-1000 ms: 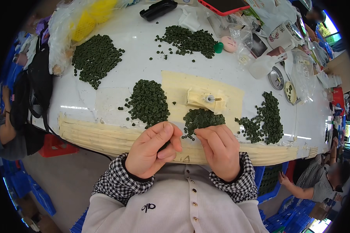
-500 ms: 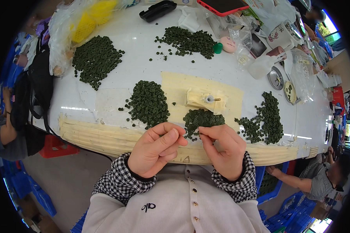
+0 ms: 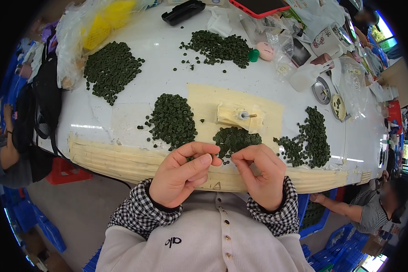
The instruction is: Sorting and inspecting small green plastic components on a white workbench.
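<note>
Both hands are raised just above the near edge of the white worktop [image 3: 136, 113]: the left hand [image 3: 179, 174] pinches a small dark green ring [image 3: 189, 158] between thumb and fingers, while the right hand [image 3: 258, 174] is curled with fingertips pinched, though what it grips cannot be made out. The ring is too hidden to tell its facing or axis. Judging by the several heaps of green rings [image 3: 172, 120] across the worktop around the small cream block with a metal pin [image 3: 239, 117], much sorting seems left.
</note>
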A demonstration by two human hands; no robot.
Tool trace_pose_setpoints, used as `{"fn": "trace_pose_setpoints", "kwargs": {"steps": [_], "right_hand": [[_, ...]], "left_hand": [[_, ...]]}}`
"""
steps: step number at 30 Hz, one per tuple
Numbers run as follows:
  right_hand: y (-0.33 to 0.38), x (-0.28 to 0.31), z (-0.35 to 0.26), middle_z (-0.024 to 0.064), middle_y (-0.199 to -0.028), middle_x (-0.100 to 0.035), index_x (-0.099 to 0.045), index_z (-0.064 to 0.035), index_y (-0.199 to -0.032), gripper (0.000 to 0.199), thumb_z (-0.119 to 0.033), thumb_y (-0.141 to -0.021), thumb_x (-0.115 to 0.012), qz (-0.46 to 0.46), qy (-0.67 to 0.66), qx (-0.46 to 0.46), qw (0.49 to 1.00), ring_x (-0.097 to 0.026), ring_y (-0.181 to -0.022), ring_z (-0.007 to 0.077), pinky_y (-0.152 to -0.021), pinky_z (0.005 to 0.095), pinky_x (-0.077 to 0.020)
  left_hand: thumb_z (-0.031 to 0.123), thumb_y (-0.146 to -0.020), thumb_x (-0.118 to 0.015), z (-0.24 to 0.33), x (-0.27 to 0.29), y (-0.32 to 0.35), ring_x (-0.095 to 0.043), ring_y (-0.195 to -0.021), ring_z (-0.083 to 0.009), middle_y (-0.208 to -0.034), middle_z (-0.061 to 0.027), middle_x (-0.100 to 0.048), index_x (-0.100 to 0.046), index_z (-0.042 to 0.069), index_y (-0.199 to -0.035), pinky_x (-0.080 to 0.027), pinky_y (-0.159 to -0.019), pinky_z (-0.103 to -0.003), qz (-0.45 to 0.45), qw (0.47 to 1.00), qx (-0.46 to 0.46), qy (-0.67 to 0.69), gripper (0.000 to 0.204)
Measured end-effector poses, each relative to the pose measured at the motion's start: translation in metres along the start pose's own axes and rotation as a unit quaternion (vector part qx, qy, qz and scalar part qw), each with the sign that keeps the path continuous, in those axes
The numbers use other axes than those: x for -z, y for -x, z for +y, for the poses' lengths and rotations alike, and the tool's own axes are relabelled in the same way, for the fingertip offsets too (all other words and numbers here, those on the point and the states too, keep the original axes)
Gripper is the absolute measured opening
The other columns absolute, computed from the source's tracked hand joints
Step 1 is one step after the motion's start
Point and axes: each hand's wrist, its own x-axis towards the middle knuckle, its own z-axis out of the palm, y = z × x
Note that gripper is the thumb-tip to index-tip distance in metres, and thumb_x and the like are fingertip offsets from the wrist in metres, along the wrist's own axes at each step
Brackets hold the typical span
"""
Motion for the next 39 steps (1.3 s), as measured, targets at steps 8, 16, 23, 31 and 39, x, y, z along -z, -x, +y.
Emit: {"fn": "trace_pose_setpoints", "kwargs": {"steps": [8,16,23,31,39], "right_hand": [[-0.001,0.004,-0.009,0.0081,-0.081,-0.061,-0.062,0.0011,-0.084,0.013,0.006,-0.074,-0.068,-0.009,-0.112,-0.043,0.993,-0.058,-0.066,0.0149,-0.058,0.024,-0.0474],[-0.003,-0.001,-0.012,0.0075,-0.079,-0.061,-0.063,0.0009,-0.084,0.011,0.005,-0.076,-0.068,-0.025,-0.179,-0.04,0.983,-0.057,-0.066,0.0138,-0.06,0.0242,-0.0472],[-0.002,-0.003,-0.016,0.0084,-0.081,-0.062,-0.065,0.001,-0.088,0.014,0.006,-0.075,-0.067,-0.011,-0.164,-0.028,0.986,-0.058,-0.067,0.0139,-0.061,0.0236,-0.0477],[-0.002,-0.006,-0.018,0.0079,-0.081,-0.059,-0.066,0.0007,-0.089,0.017,0.007,-0.073,-0.067,0.0,-0.117,-0.004,0.993,-0.058,-0.068,0.0142,-0.06,0.0231,-0.0481],[-0.001,-0.004,-0.021,0.0089,-0.081,-0.059,-0.067,0.0004,-0.093,0.021,0.008,-0.073,-0.067,-0.008,-0.099,0.002,0.995,-0.058,-0.067,0.0161,-0.059,0.0243,-0.0477]], "left_hand": [[0.006,-0.092,-0.056,-0.004,0.002,0.002,-0.035,-0.057,-0.0017,-0.094,-0.0083,-0.065,-0.061,0.003,-0.11,-0.029,-0.048,-0.017,-0.014,1.0,-0.01,0.005,0.019],[-0.004,-0.083,-0.063,-0.005,-0.004,0.002,-0.06,-0.089,-0.013,-0.095,-0.0097,-0.065,-0.063,0.001,-0.1,-0.047,-0.076,-0.022,-0.009,0.999,-0.031,-0.02,0.017],[-0.004,-0.079,-0.068,-0.012,-0.006,0.0,-0.059,-0.086,-0.0108,-0.089,-0.0064,-0.066,-0.064,0.001,-0.094,-0.047,-0.078,-0.024,0.037,0.985,-0.098,-0.135,0.016],[-0.005,-0.076,-0.071,-0.017,-0.003,-0.003,-0.051,-0.074,-0.0053,-0.085,-0.0021,-0.065,-0.066,0.002,-0.089,-0.042,-0.068,-0.021,0.055,0.969,-0.144,-0.192,0.016],[-0.005,-0.075,-0.072,-0.016,-0.005,-0.003,-0.051,-0.072,-0.0055,-0.084,-0.0028,-0.066,-0.068,0.001,-0.086,-0.043,-0.067,-0.02,0.08,0.96,-0.158,-0.215,0.014]]}}
